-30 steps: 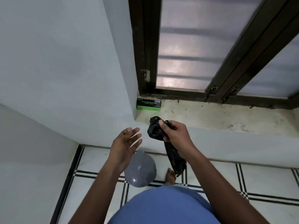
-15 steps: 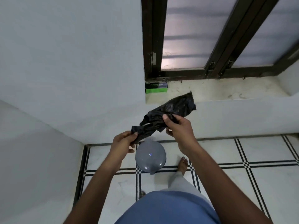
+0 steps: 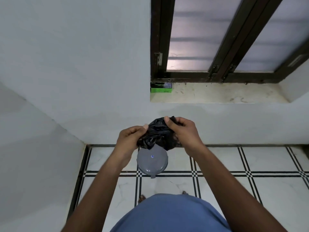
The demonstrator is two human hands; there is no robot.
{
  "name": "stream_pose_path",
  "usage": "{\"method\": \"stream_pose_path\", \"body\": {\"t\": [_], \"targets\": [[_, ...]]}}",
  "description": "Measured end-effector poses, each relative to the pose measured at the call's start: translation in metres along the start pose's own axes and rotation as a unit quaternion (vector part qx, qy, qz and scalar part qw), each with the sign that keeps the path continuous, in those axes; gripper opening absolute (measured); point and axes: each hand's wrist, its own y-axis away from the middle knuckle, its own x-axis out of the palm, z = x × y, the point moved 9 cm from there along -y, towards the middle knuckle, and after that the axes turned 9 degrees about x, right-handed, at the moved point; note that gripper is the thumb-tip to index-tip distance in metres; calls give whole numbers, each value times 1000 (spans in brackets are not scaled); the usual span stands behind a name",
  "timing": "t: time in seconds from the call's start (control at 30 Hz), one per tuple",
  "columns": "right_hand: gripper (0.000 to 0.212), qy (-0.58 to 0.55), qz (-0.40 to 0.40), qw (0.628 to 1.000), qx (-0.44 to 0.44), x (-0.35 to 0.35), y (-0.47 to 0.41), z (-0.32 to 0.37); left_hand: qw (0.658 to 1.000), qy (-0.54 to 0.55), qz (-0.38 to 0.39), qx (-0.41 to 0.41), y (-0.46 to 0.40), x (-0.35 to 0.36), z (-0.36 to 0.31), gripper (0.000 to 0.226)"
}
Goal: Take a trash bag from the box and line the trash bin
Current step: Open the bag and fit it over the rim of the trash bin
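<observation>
Black bag point(image 3: 157, 133), a second earlier held by the right hand point(image 3: 184, 133) alone, was now pinched by the left hand point(image 3: 129, 139) too, bunched above the closed bin point(image 3: 152, 164), ready for unfolding.

The trash bag point(image 3: 157, 133) was thin, crinkled, glossy black plastic — the bin lid point(image 3: 152, 162) smooth grey plastic. Floor tiles point(image 3: 222, 188) shone like polished stone; the sill point(image 3: 217, 94) looked rough, stained.

Left hand point(image 3: 129, 139) and right hand point(image 3: 184, 133) gripping crumpled black trash bag point(image 3: 156, 133), above lidded grey trash bin point(image 3: 152, 162)
</observation>
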Motion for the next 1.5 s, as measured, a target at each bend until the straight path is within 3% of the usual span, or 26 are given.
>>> {"method": "stream_pose_path", "body": {"t": [0.07, 0.17, 0.27, 0.33, 0.37, 0.47, 0.53, 0.57, 0.67, 0.73, 0.8, 0.87, 0.9, 0.93, 0.97, 1.03, 1.1, 1.13, 1.2, 1.27, 1.3, 1.4, 1.5], "targets": [[38, -7, -19, 1000, 3, -18, 1, -5, 992, 59, -107, -11, -2, -13, 16, 29], [28, 34, -47, 998, -4, -43, 1, -9, 951, 138, -275, -14, 4, -34, 36, 29], [25, 231, -102, 967, -41, -66, 1, -11, 928, 189, -321, -25, 11, -32, 38, 31], [41, 415, -112, 901, -62, -70, 4, -16, 940, 147, -307, -11, 11, -23, 33, 34], [54, 448, -93, 886, -75, -68, 5, -18, 952, 100, -289, 4, 11, -17, 28, 34], [95, 355, 41, 928, -102, -42, 20, -11, 984, -36, -169, 46, 14, 18, 6, 28], [110, 319, 122, 936, -89, -22, 30, -3, 992, -61, -90, 61, 18, 43, -3, 26], [103, 330, 140, 929, -93, -16, 31, 0, 994, -57, -69, 67, 20, 52, -7, 26], [25, 343, 123, 923, -121, -17, 24, 6, 995, -52, -44, 73, 21, 62, -13, 26], [22, 206, 118, 967, -93, -31, 19, 9, 994, -84, -7, 65, 20, 58, -13, 38], [27, -13, 128, 992, -11, -47, 18, 9, 965, -250, 53, 63, 15, 47, -9, 49], [35, -163, 143, 975, 57, -58, 18, 8, 891, -442, 74, 76, 9, 27, -5, 23], [38, -200, 140, 967, 72, -65, 18, 10, 874, -474, 64, 82, 7, 19, -5, 13], [39, -218, 138, 963, 73, -71, 19, 12, 884, -458, 40, 82, 4, 10, -5, 13], [39, -228, 143, 960, 73, -74, 19, 15, 920, -387, 6, 68, 3, 3, -6, 12], [47, -196, 123, 969, 84, -79, 16, 8, 987, -149, -61, 6, 4, -5, 1, 20], [49, -104, 43, 989, 95, -93, 0, -10, 993, 52, -84, -58, 6, 1, 10, 31], [46, -41, -11, 995, 87, -102, -6, -17, 988, 94, -96, -72, 6, 3, 11, 34], [40, 142, -94, 985, 36, -115, -16, -25, 986, 97, -114, -66, 6, 4, 7, 37], [42, 350, -110, 930, 2, -109, -13, -28, 988, 56, -136, -51, 8, 6, -1, 35], [53, 413, -100, 905, -15, -102, -8, -26, 990, 24, -131, -39, 8, 9, -7, 33], [92, 394, -12, 913, -108, -66, 23, 0, 993, -74, -94, -16, 10, 24, -17, 27], [112, 325, 135, 931, -99, -21, 47, 12, 995, -95, -17, -22, 14, 51, -19, 32]]}}
